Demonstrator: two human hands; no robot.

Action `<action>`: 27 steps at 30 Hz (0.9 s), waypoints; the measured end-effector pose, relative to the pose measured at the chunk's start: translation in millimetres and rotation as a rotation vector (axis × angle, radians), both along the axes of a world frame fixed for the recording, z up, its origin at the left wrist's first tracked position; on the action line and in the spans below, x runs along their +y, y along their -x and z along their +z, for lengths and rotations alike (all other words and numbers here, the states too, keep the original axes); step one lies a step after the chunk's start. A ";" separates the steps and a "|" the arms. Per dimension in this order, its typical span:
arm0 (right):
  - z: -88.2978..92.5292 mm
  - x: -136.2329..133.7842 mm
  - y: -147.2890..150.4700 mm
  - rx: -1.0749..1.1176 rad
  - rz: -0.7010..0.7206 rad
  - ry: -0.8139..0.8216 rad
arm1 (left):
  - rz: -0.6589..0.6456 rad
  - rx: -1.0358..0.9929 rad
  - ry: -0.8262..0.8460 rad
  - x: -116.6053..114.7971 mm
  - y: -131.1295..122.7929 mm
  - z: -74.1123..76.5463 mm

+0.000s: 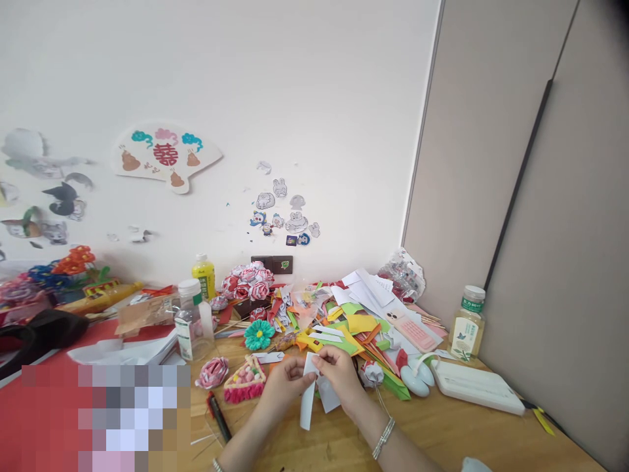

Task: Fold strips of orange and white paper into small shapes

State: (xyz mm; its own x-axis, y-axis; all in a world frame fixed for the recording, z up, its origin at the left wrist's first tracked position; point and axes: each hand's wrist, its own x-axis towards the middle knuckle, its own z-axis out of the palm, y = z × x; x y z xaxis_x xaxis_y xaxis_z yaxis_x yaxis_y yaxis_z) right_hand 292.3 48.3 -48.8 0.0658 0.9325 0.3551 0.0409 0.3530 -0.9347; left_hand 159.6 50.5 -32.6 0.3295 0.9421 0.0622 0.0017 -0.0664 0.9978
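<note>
A strip of white paper [308, 400], apparently folded, hangs upright between my two hands above the wooden table. My left hand [285, 387] is closed on its left side, with the thumb pressed against the paper. From the other side my right hand [339, 373] pinches the paper near its top edge. A wider white flap [329, 395] shows below the right fingers; whether it belongs to the same sheet I cannot tell. Left of my left hand lie a crocheted cake slice [246, 379], a pink paper rose [213, 373] and a dark pen [219, 416].
Coloured paper scraps [361, 324] are heaped behind my hands, with a pink phone [413, 330] among them. A turquoise flower [259, 335] and a clear bottle [190, 321] stand to the left. A white power bank [479, 385] and a drink bottle [466, 324] are at the right, near the cabinet.
</note>
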 end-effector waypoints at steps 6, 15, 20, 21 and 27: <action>2.9 1.0 -2.8 0.044 -0.001 0.008 | -0.034 0.019 0.100 1.9 2.1 -2.9; 1.7 1.7 -1.7 0.015 -0.045 -0.038 | 0.021 0.078 0.011 5.9 3.1 -7.6; 6.1 -0.2 -4.5 0.038 -0.102 -0.048 | -0.027 0.109 0.039 7.7 4.1 -8.7; 7.2 -0.3 -5.1 0.039 -0.107 -0.056 | -0.023 0.116 0.031 7.6 4.1 -8.1; 10.3 1.0 -7.3 0.038 -0.131 -0.096 | -0.042 0.121 0.061 7.5 3.3 -7.4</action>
State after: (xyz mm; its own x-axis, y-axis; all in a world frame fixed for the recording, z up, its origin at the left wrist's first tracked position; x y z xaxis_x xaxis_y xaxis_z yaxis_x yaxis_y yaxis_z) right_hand 299.6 49.3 -38.5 0.2000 0.8771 0.4367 0.0573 0.4344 -0.8989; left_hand 156.3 58.0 -40.0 0.3708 0.9280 -0.0372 0.1211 -0.0086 0.9926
